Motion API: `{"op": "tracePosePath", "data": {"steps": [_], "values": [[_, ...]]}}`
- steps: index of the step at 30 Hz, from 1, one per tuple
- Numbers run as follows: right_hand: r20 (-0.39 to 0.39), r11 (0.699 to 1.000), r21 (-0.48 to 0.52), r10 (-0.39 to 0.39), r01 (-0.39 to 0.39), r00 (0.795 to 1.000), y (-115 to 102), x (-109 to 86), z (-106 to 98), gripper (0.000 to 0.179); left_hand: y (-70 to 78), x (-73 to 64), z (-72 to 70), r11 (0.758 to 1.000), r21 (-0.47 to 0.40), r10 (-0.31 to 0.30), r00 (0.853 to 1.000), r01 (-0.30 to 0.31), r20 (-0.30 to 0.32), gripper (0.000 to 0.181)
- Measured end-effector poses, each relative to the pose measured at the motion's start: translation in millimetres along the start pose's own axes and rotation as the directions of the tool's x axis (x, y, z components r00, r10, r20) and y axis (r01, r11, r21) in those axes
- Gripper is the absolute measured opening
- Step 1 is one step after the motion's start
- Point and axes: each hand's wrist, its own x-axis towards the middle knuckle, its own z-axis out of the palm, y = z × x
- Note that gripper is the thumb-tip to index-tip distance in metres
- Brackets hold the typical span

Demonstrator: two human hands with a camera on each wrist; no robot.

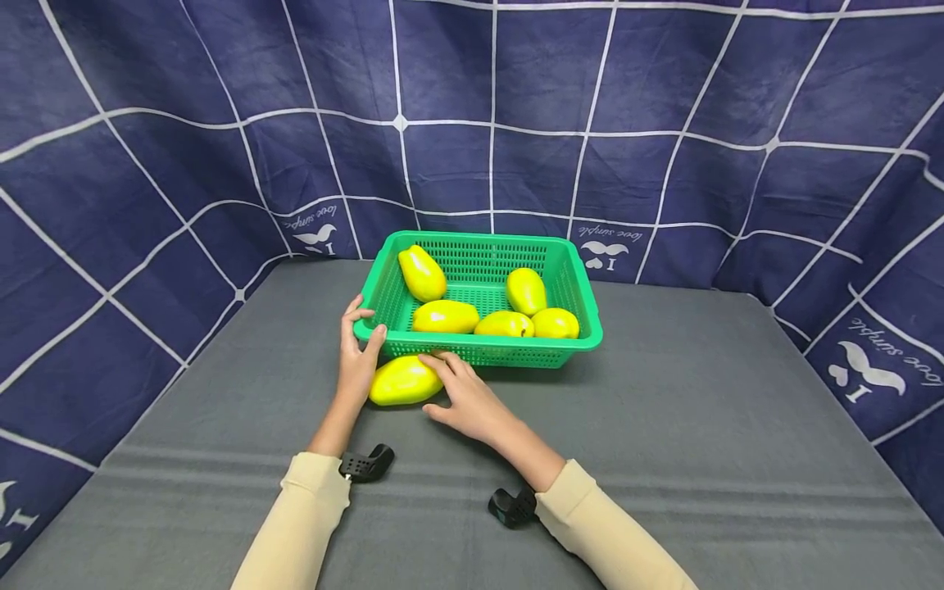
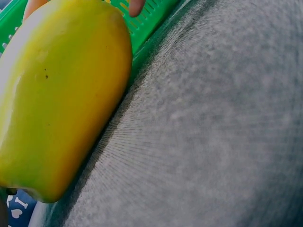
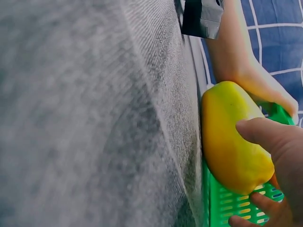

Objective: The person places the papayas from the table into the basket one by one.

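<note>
A yellow-green papaya (image 1: 401,381) lies on its side on the grey cloth, just in front of a green plastic basket (image 1: 487,341). My left hand (image 1: 357,365) holds the basket's front left corner, thumb and fingers about the rim. Over the papaya's right end reaches my right hand (image 1: 472,400), its fingers spread and loosely bent, fingertips right at the fruit. In the right wrist view the thumb (image 3: 258,130) overlaps the papaya's side, while other fingers sit between its end and the basket wall. The left wrist view is largely filled by the papaya (image 2: 66,94).
Inside the basket are several more papayas, one upright-leaning at the back left (image 1: 423,274) and others along the front wall. Grey cloth (image 1: 701,426) covers the tabletop. A dark blue curtain (image 1: 546,90) with white lines rises behind and at both sides.
</note>
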Motion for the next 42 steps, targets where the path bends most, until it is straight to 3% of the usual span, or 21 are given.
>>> {"op": "tracePosePath", "data": {"steps": [12,20,28,35,42], "values": [[-0.021,0.999,0.038,-0.001,0.001,1.000,-1.3,3.5,6.1,0.062,0.1,-0.4,0.0,1.000,-0.002,0.002,1.000,-0.002,-0.014,0.034],[-0.062,0.985,0.171,0.022,-0.011,0.998,-6.6,7.4,12.7,0.058,0.1,-0.7,-0.6,1.000,0.004,0.010,1.000,-0.010,-0.020,0.034],[-0.085,0.984,0.176,0.011,0.005,0.996,-9.1,3.0,7.3,0.054,1.0,0.2,0.1,1.000,0.020,0.009,1.000,-0.009,-0.014,0.034],[-0.062,0.991,0.132,-0.013,0.022,0.998,-5.9,-12.6,-8.8,0.052,-28.4,7.8,-1.3,0.999,0.024,0.024,0.999,-0.023,-0.026,0.034],[-0.045,0.991,0.125,-0.030,0.036,0.999,-8.6,-25.9,-26.3,0.052,-4.5,2.3,0.0,1.000,-0.009,0.007,1.000,-0.007,-0.021,0.034]]}}
